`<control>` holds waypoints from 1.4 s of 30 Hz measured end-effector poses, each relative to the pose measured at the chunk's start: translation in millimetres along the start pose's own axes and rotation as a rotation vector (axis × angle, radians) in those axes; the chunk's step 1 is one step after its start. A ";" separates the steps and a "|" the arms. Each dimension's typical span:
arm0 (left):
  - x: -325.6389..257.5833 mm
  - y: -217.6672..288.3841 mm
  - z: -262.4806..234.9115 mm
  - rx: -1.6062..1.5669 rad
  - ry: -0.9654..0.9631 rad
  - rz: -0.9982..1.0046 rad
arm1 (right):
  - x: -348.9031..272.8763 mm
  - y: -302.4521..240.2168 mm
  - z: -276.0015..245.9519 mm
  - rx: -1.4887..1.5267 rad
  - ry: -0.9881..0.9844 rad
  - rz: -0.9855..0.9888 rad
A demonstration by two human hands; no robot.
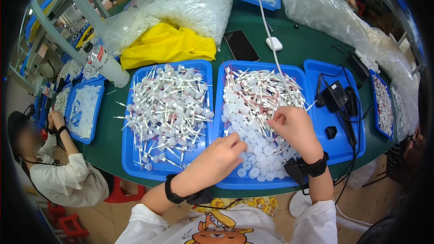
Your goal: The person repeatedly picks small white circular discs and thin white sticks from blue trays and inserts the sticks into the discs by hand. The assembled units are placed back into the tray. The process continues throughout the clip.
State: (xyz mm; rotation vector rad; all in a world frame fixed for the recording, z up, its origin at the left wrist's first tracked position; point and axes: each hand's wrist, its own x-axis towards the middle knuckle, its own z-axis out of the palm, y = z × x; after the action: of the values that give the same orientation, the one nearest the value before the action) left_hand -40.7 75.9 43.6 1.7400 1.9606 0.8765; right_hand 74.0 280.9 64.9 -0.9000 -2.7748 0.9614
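My left hand (220, 154) is over the near left edge of the middle blue tray (235, 184), its fingers pinched together; what they hold, if anything, is hidden. Beside it lie loose white translucent discs (260, 153) with small center holes. My right hand (294, 130) is over the tray's right half, thumb and fingers curled close together near a heap of thin white sticks (257, 91) with reddish parts. Anything in those fingertips is too small to make out. In the left blue tray (128, 156) are many white sticks with discs fitted on them (169, 108).
Black cables and a small black device (334, 96) lie in the right blue tray (312, 68). A phone (242, 45), a white earphone case (274, 44), a yellow bag (169, 45) and a bottle (107, 65) stand behind. A white cord hangs over the middle tray. A co-worker (63, 167) sits left.
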 end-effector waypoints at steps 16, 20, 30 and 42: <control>6.5 9.4 -3.3 -0.219 0.291 -0.072 | 5.7 6.2 11.3 -0.201 0.230 -0.013; 6.7 8.3 -4.1 -0.221 0.299 -0.021 | 10.5 8.8 13.0 -0.120 0.206 0.016; 8.8 9.5 -5.9 -0.290 0.434 -0.032 | 9.2 10.7 11.2 0.116 0.451 -0.244; 8.1 9.1 -7.2 -0.982 0.632 -0.138 | -12.9 -20.8 -8.9 0.458 0.332 -0.501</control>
State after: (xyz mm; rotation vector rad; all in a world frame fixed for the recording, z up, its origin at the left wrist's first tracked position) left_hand -39.9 82.7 56.0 0.7859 1.4443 2.0477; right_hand 76.3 265.5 85.7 -0.2479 -2.1944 1.1468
